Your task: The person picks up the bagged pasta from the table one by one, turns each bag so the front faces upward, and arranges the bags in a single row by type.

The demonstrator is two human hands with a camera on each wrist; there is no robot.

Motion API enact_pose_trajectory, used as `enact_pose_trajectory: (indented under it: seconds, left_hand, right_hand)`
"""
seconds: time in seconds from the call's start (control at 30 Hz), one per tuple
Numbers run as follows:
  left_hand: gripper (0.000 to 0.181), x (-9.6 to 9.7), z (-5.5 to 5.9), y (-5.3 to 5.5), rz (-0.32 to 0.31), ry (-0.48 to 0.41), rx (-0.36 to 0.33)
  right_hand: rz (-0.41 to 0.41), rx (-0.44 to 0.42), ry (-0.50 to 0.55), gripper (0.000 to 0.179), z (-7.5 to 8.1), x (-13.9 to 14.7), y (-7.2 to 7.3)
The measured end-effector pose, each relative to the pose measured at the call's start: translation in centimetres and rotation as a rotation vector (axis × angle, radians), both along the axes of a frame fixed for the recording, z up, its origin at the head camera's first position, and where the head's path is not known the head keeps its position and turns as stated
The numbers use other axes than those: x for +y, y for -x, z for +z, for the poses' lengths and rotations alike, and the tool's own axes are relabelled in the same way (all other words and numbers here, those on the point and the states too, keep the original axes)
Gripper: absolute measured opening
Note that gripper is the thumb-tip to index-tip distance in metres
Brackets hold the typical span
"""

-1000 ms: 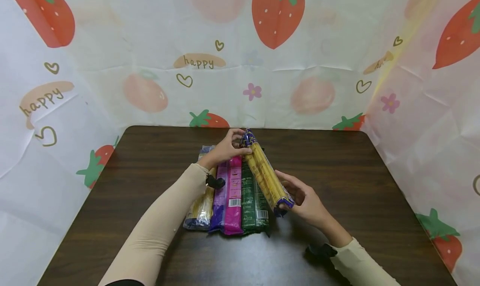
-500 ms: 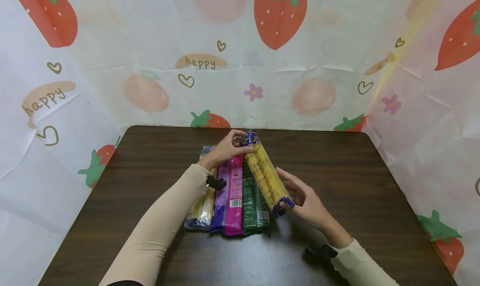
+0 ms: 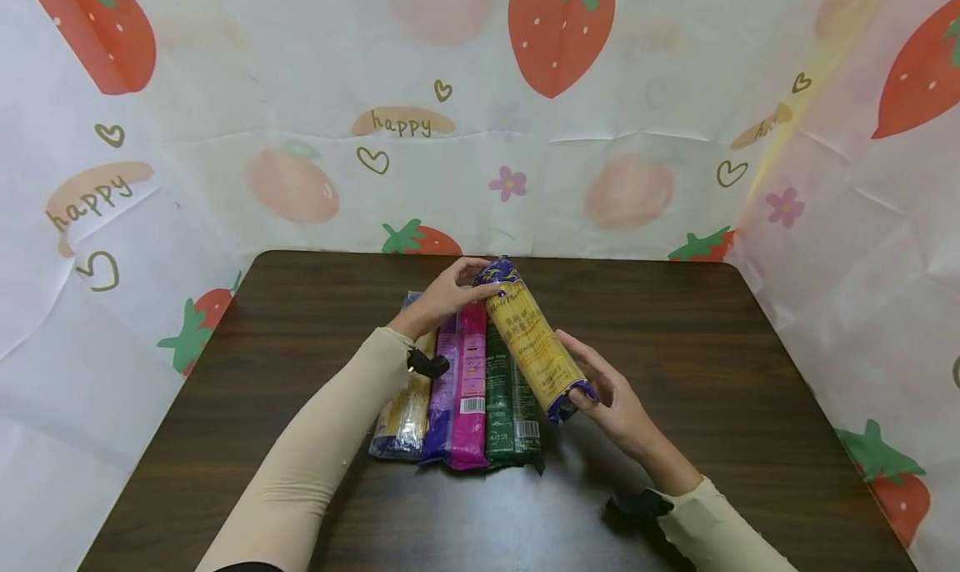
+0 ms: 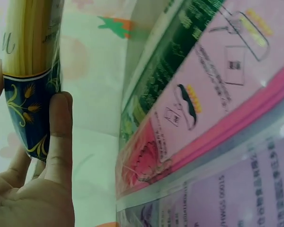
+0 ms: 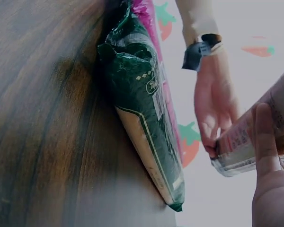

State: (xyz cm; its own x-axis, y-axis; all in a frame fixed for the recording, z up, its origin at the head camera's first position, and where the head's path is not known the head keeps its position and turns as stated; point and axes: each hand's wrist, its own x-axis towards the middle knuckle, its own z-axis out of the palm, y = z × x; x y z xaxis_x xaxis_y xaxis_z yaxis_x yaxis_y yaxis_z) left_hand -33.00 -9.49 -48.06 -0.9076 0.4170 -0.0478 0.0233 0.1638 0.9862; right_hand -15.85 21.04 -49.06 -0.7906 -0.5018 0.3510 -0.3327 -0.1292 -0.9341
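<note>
Both hands hold a pack of spaghetti (image 3: 534, 343), yellow through clear film with dark blue ends, slanted above the table. My left hand (image 3: 442, 297) grips its far end; in the left wrist view the thumb and fingers are around the blue tip with wheat ears printed on it. At the near end my right hand (image 3: 611, 401) holds it, thumb on the upper face and fingers behind. Beneath and to the left lie a green pack (image 3: 513, 413), a pink-and-purple pack (image 3: 471, 372) and a clear pack with yellow contents (image 3: 405, 422), side by side. The left forearm partly covers the clear one.
The packs lie on a dark wooden table (image 3: 720, 372). Its far edge meets a white sheet (image 3: 637, 88) printed with strawberries, which also stands along both sides. Each wrist carries a small black camera.
The spaghetti pack has rolled in my hands, bringing its printed face upward. Its near end has risen slightly, and my right thumb now lies on top. The three packs below have stayed in place.
</note>
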Motion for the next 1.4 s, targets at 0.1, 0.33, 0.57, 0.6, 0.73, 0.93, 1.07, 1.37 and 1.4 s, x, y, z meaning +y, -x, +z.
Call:
enact_pose_trajectory:
  seconds: [0.1, 0.33, 0.57, 0.6, 0.73, 0.93, 1.07, 1.37, 1.4]
  left_hand:
    - [0.065, -0.2, -0.1, 0.1, -0.024, -0.060, -0.021]
    - [0.071, -0.6, -0.3, 0.1, -0.068, -0.176, -0.076]
    - [0.067, -0.4, -0.2, 0.0, -0.029, -0.192, -0.124]
    - [0.067, -0.4, -0.2, 0.0, -0.027, -0.200, -0.132]
    - [0.066, -0.5, -0.2, -0.1, -0.024, -0.208, -0.160]
    - [0.067, -0.5, -0.1, -0.3, -0.053, -0.186, -0.186]
    - [0.067, -0.3, -0.1, -0.3, -0.076, -0.207, -0.203]
    - [0.076, 0.9, 0.0, -0.5, -0.096, -0.194, -0.217]
    - [0.078, 1.0, 0.0, -0.5, -0.102, -0.197, -0.218]
  right_hand:
    - [0.019, -0.012, 0.030, 0.067, 0.0, 0.0, 0.1]
    - [0.040, -0.111, 0.048, 0.077, 0.0, 0.2, 0.0]
    - [0.028, -0.150, -0.006, 0.089, -0.2, 0.2, 0.0]
    - [0.016, -0.139, -0.021, 0.089, -0.2, 0.1, 0.0]
    - [-0.063, -0.100, -0.094, 0.085, 0.0, -0.2, 0.0]
    - [-0.132, -0.090, -0.211, 0.084, 0.6, -0.5, -0.5]
    - [-0.141, -0.053, -0.267, 0.086, 0.6, -0.5, -0.7]
    - [-0.092, -0.043, -0.326, 0.094, 0.1, 0.0, -0.9]
    - [-0.080, -0.050, -0.325, 0.094, 0.0, 0.0, -0.9]
